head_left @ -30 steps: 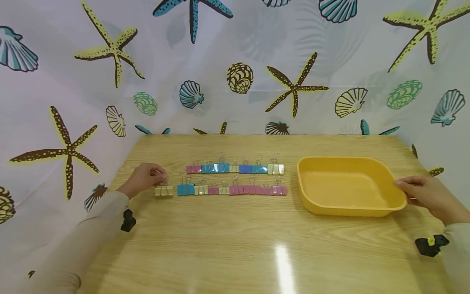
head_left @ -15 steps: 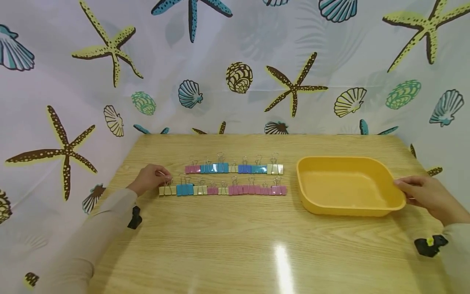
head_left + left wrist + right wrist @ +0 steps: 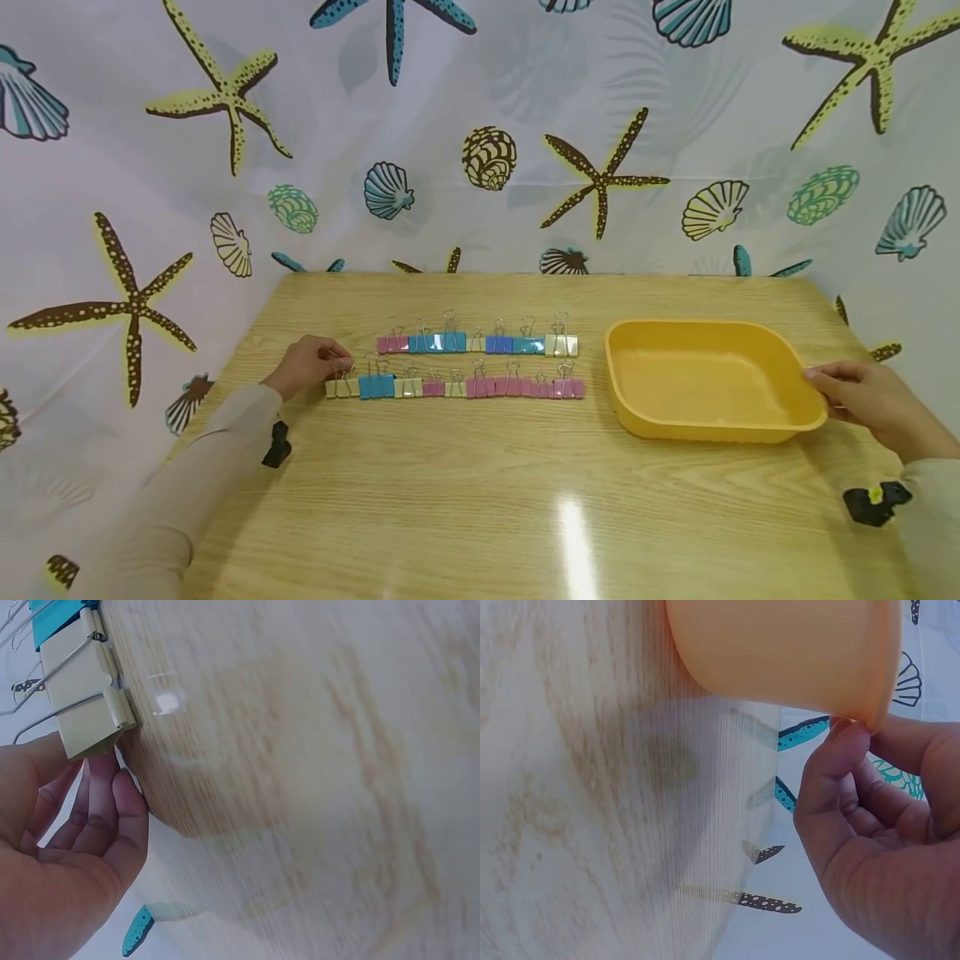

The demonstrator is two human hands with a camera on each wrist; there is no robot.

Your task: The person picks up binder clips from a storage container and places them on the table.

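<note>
My left hand pinches a pale yellow binder clip at the left end of the front row. In the left wrist view, fingers and thumb meet at the near end of that clip, whose other end adjoins a blue binder clip. Farther right, my right hand grips the right rim of a yellow plastic tray. The right wrist view has thumb and index finger pinching the rim of the tray. Nothing lies in the tray.
Beyond the front row runs a back row of pink, blue and pale yellow binder clips. The front row continues rightward in yellow and pink clips. A wooden table bears everything, with a patterned cloth behind and beside it.
My left hand has shifted right with the pale yellow binder clip, closing the gap to the blue clip. It has barely moved in the last half second. The right hand stays on the tray rim.
</note>
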